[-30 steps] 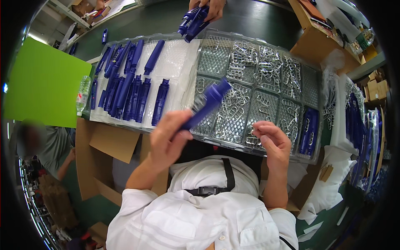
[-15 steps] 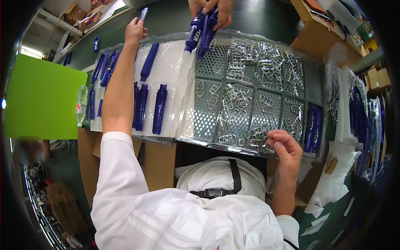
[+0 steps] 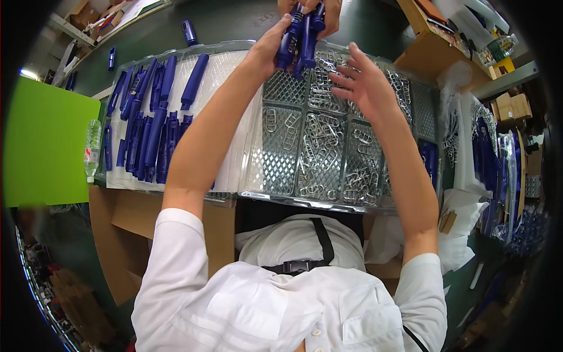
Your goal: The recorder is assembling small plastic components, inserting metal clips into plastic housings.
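Observation:
At the top of the tray, my left hand (image 3: 268, 46) is closed around the left side of a bundle of dark blue plastic casings (image 3: 302, 44). Its fingertips are hidden behind them. Another person's hands (image 3: 322, 12) hold the bundle's upper end. My right hand (image 3: 368, 85) hovers to the right of the bundle with fingers spread, holding nothing. Beneath it lie small silver ladder-shaped metal pieces (image 3: 319, 138) in compartments of the clear plastic tray (image 3: 278, 170). One blue casing (image 3: 189, 32) rests on the table beyond the tray.
Several blue casings (image 3: 155, 132) lie on the white left part of the tray. More blue casings (image 3: 428, 157) sit in its right compartment. A water bottle (image 3: 92, 149) stands beside a green board (image 3: 47, 144). At upper right is a cardboard box (image 3: 437, 50).
My left hand left a blue casing on the far table and moved right to the bundle. My right hand rose from the metal pieces toward the bundle. The view shifted slightly.

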The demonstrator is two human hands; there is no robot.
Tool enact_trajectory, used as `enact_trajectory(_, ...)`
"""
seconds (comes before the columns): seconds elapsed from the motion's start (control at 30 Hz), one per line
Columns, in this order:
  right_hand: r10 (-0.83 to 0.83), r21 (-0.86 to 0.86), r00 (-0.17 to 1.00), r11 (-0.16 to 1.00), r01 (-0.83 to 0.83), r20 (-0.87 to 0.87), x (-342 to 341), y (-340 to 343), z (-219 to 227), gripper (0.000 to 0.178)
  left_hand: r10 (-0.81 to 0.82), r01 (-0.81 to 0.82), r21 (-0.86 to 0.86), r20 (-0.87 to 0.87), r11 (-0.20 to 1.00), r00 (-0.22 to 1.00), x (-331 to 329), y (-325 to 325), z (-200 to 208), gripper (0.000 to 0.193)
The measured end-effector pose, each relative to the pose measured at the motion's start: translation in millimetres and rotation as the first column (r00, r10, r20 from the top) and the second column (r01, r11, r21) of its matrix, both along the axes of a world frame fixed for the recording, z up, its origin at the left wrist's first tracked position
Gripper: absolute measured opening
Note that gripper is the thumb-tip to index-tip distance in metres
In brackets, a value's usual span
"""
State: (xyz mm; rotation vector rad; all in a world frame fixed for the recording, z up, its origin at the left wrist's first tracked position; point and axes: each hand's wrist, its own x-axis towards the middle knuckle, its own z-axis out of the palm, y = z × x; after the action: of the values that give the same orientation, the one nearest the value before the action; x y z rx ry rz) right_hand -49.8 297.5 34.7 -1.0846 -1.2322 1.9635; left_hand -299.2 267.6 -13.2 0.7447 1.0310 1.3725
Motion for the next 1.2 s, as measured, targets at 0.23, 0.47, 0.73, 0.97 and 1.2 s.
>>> enact_trajectory(0.23,-0.053,0.009,0.983,0.998,0.056,-0.178,-73,55,-23,0.065,0.118,-0.116,-0.024,0.191,0.993,0.974,46,8,29,0.043)
enact_trajectory(0.47,-0.112,-0.021,0.975,0.994,0.111,-0.189,-67,76,-29,0.053,0.279,-0.279,-0.008,0.023,0.96,0.96,66,14,22,0.036)
enact_trajectory(0.73,-0.111,-0.18,0.939,0.982,0.054,-0.327,-49,74,-12,0.038,0.382,-0.377,0.065,-0.145,0.924,0.913,92,12,24,0.067)
enact_trajectory(0.97,-0.024,-0.103,0.944,0.995,-0.011,-0.33,-40,67,-14,0.037,0.439,-0.401,0.179,-0.305,0.898,0.845,105,11,18,0.081)
enact_trajectory(1.2,0.098,-0.169,0.922,0.97,-0.172,-0.374,-4,44,-11,0.029,0.48,-0.363,0.314,-0.575,0.877,0.663,136,-8,15,0.075)
